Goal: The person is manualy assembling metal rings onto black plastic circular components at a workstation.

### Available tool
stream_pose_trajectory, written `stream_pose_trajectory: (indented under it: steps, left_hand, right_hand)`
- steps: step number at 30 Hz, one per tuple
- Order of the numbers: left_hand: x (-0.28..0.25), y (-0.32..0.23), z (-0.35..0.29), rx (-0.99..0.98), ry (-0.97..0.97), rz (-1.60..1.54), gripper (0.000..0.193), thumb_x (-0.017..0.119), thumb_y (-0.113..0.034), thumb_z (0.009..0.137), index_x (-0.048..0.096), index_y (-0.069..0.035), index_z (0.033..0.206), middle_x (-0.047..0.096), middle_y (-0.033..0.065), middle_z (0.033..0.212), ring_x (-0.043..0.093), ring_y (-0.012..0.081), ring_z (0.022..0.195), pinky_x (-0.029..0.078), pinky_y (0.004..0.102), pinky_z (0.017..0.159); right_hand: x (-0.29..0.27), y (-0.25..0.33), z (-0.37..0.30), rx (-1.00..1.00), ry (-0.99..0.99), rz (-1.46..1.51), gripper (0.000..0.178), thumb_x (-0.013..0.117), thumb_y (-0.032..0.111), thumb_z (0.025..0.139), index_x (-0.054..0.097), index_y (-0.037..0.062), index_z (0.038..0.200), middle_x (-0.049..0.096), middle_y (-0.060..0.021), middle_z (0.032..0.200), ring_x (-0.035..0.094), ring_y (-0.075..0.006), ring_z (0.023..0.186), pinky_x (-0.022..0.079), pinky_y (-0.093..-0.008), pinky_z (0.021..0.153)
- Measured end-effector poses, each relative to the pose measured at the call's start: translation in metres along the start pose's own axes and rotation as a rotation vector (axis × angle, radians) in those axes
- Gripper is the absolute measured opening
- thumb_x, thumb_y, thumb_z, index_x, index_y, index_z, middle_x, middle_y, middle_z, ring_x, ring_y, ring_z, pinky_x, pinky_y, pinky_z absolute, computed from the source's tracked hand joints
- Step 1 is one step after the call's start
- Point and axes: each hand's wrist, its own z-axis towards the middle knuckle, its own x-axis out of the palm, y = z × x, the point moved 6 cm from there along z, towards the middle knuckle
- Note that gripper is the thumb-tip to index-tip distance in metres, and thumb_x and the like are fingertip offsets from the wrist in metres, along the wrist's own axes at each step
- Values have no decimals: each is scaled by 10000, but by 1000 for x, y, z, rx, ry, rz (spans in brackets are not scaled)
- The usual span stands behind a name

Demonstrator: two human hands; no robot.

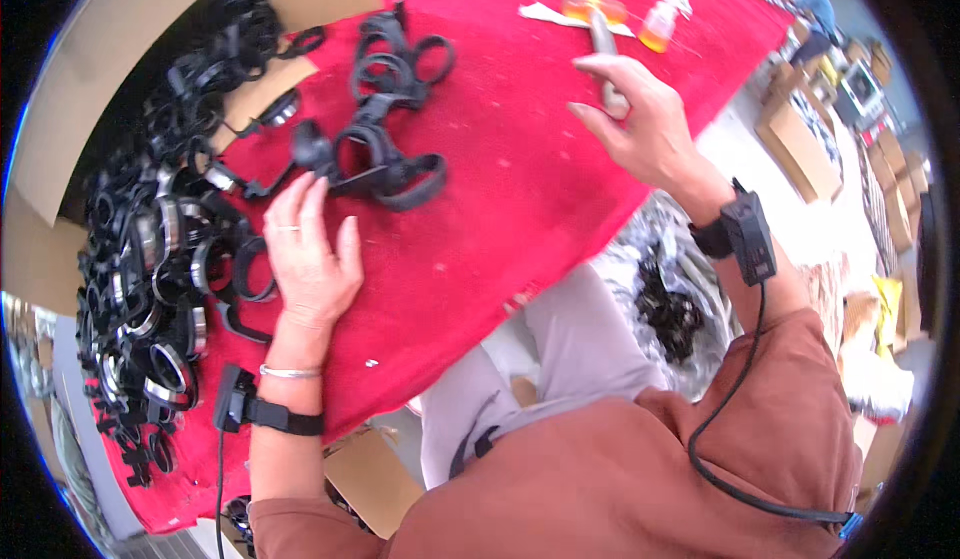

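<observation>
My left hand point(312, 254) is over the red-covered table, fingers extended and thumb apart. Its fingertips reach the edge of a loose cluster of black ring-shaped parts point(385, 159); whether they touch is hard to tell. To its left lies a big heap of similar black rings point(150, 259), some with shiny metal bands. My right hand point(645, 124) hovers above the table's right side with thumb and fingers apart and nothing between them. Just beyond it lies a long grey tool point(602, 39), partly hidden by the hand, its kind unclear.
Farther back are an orange transparent item point(592, 6) on white paper and a small bottle of yellow liquid point(658, 25). A cardboard box point(130, 69) stands at the far left. Plastic bags with black pieces point(668, 304) lie below the right edge. Another person point(815, 14) is in the distance.
</observation>
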Motion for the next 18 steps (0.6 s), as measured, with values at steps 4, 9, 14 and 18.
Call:
stream_pose_trajectory:
  steps: [4,9,14,18]
  left_hand:
    - [1,-25,6,202,66,102,521,669,-119,747,503,-27,1233,516,156,1216,486,332,1108,365,420,964]
    - [20,-31,17,272,171,431,371,623,-186,818,569,-95,1174,521,80,1248,471,292,1151,327,411,998]
    - [59,-40,23,266,139,393,269,581,-185,880,574,-29,1099,561,100,1206,502,277,1136,336,428,987]
    - [58,-22,9,122,114,157,308,550,-177,919,540,43,1135,565,203,1148,536,343,1073,420,389,914]
  right_hand:
    - [-50,-55,-120,608,36,214,202,658,165,838,634,10,965,660,-42,745,577,-68,637,467,-214,574]
    - [-68,-103,-275,1352,144,688,250,577,242,901,631,2,946,654,-59,783,609,-108,657,513,-234,607]
    - [2,-80,-425,1783,492,1126,293,570,214,883,602,-10,1069,663,-140,866,662,-214,759,549,-320,695]
    - [53,-126,-540,1291,820,-134,297,608,195,750,618,-9,965,635,-212,866,627,-393,813,506,-428,773]
